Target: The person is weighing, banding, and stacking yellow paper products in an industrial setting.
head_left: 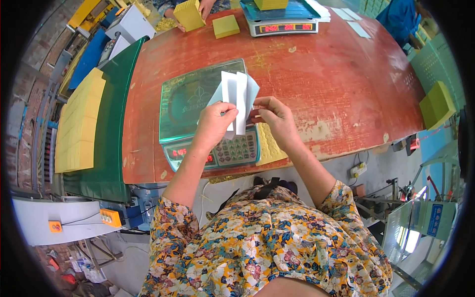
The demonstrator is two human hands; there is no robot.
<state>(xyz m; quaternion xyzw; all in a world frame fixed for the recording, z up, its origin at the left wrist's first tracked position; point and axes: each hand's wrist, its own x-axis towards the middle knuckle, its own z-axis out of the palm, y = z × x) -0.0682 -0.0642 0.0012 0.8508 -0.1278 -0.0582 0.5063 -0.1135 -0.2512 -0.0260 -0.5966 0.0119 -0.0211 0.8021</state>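
Note:
Over the near scale, my left hand is closed, pinching a folded white paper between thumb and fingers. Its folds stand upright, with a pale bluish sheet spreading behind them. My right hand is at the paper's right edge, fingers loosely bent and apart; I see no firm grip there. Beneath the paper lies the scale, with a clear greenish cover over its pan and a lit red display and keypad at the front. A yellow textured slab lies beside the keypad, partly hidden by my right forearm.
On the worn red table, a second scale carries a yellow block. Across the table, another person's hands hold a yellow stack, beside a yellow block. Yellow stacks line the green surface at left.

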